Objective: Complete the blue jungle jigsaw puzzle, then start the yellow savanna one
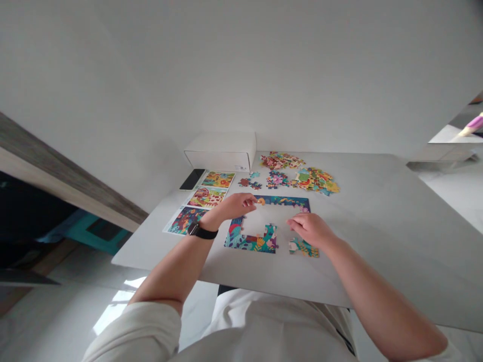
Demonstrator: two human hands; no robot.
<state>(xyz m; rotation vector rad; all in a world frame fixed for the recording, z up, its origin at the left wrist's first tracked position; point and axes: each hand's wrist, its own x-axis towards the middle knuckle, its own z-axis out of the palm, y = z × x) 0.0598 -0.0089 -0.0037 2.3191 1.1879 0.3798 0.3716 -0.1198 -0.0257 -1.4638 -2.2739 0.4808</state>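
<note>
White bench (377,241) with white box (221,152) at upper centre. Left hand (234,207), fingers (252,200) pinching orange jigsaw piece (260,201) at top of partly built puzzle border (251,242), mid-frame; right hand (310,230), fingers (296,222) released, just above loose joined section (304,247) at lower right of the border. Piles of loose pieces (298,173) at upper centre, 3 picture cards (199,201) along left bench edge.

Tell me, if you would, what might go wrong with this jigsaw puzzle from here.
The left hand has an orange puzzle piece at its fingertips, right over the partly built border, so a slip could knock joined pieces apart. The right hand is close above a separate joined section and might nudge it out of line.
</note>
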